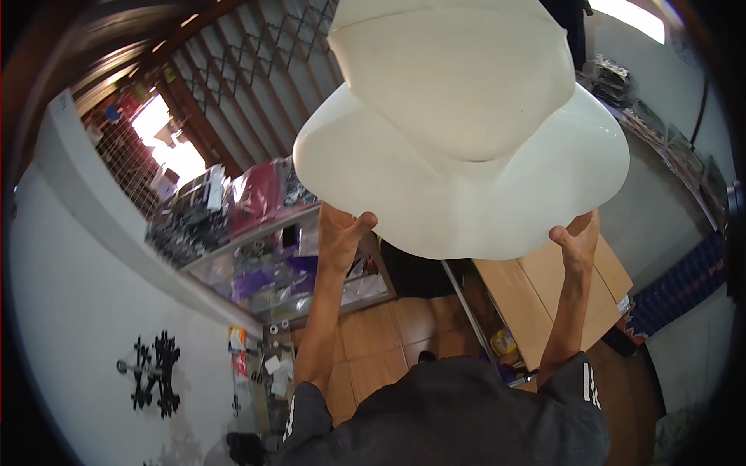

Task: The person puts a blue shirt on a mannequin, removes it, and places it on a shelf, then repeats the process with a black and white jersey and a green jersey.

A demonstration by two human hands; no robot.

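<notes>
In front of me, high up, is a large white moulded form (458, 210), glossy, with wide rounded lobes on both sides; it looks like a mannequin torso. A cream-coloured upper part (458, 85) overlaps its middle and runs out of view at the top. My left hand (340, 239) grips the lower left edge, thumb on the near side and fingers hidden behind. On the lower right edge, my right hand (576, 242) holds it the same way. Both arms are stretched forward.
A glass display case (311, 272) with packaged goods stands at left, near a folding metal gate (249, 78). Cardboard boxes (552, 287) lie at right on the tiled floor (381, 330). Black hooks (155, 373) hang on the left wall. Plastic-wrapped items (653, 124) line the right side.
</notes>
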